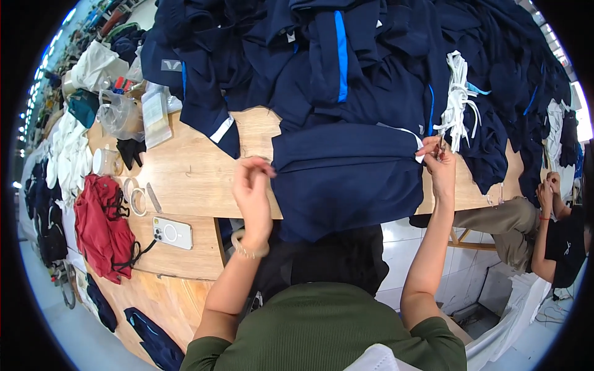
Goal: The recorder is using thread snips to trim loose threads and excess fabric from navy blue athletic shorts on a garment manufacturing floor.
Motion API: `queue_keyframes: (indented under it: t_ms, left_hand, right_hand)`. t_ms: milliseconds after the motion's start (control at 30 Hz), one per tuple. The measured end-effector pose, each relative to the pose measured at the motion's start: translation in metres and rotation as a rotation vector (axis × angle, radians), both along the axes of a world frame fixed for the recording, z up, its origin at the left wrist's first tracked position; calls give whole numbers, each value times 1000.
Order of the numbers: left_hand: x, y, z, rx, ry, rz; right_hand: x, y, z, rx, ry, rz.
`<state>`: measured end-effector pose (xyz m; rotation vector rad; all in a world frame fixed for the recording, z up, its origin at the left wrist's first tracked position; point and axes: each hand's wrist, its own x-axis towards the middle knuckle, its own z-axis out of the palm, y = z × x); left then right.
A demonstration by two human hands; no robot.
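Observation:
A folded navy garment [346, 179] lies across the front edge of the wooden table, its lower part hanging over. At its left edge is my left hand [252, 185], fingers loosely bent and apart, the tips slightly blurred. My right hand [440, 170] is closed at the garment's upper right corner, beside a white strip [405, 130] along its edge. Between those fingers shows a small dark tool that looks like thread snips [440, 146]; the fingers partly cover it.
Navy garments [272, 62] are heaped at the back. White strips [456, 102] hang at right. A phone [172, 232], tape rolls [137, 196], a red bag [104, 229] and a plastic bag [120, 114] lie left. Another person's hands [547, 188] are at far right.

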<state>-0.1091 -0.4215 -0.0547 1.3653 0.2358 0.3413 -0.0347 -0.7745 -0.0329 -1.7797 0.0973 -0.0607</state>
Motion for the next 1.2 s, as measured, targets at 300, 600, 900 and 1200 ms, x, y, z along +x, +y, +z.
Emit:
queue_keyframes:
  t_ms: [300,600,900,1200]
  left_hand:
    - [-1,-23,-10,-1120,383,-136]
    - [16,-24,19,-1174,274,-62]
    - [35,-34,58,-1090,-1,-147]
    - [23,-41,77,-984,-14,-138]
  right_hand:
    - [-10,9,-21,114,-31,82]
    - [-24,1,4,83,-30,53]
    - [-30,28,49,-99,-164,-61]
    - [-34,114,68,80,-378,95]
